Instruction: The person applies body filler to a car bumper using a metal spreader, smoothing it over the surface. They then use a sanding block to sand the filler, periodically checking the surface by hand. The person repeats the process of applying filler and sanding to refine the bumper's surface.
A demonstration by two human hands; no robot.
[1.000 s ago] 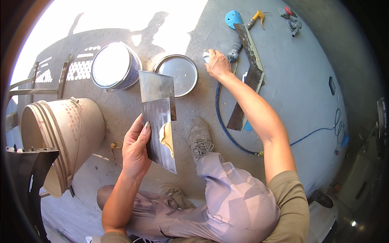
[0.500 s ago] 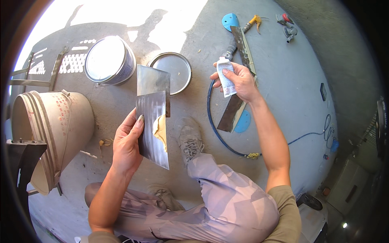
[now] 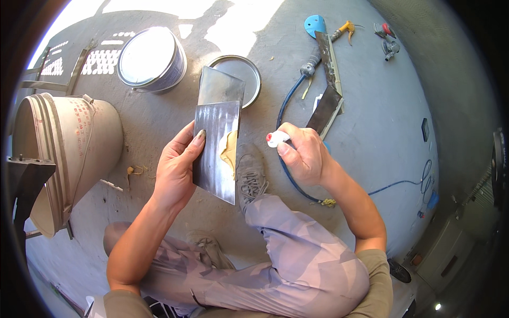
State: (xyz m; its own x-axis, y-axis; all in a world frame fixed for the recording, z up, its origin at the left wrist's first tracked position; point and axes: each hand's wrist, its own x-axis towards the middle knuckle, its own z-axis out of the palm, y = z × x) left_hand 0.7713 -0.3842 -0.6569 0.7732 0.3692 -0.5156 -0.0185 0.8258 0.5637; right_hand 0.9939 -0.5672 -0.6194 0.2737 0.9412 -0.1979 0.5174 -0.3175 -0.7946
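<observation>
My left hand [image 3: 177,161] is closed on two flat metal putty spreaders, thumb on top. The front spreader [image 3: 212,153] carries a dab of tan putty [image 3: 228,148] along its right edge. Behind it, the other spreader [image 3: 220,87] sticks out toward the far side. To the right, my right hand [image 3: 306,155] is wrapped around a white tube [image 3: 279,139] whose red tip points left toward the spreaders, apart from the putty. Most of the tube is hidden inside my fingers.
A tin [image 3: 151,58] and a round lid [image 3: 249,79] are on the floor ahead. At left lies a large pale bucket [image 3: 87,130] on its side. Right of centre are a blue hose [image 3: 283,106], a yellow-handled air gun [image 3: 345,29] and dark angled strips [image 3: 324,111].
My right hand has come nearer and turned, so the tube's red tip now shows instead of its printed side. The left hand and spreaders have shifted slightly right in view.
</observation>
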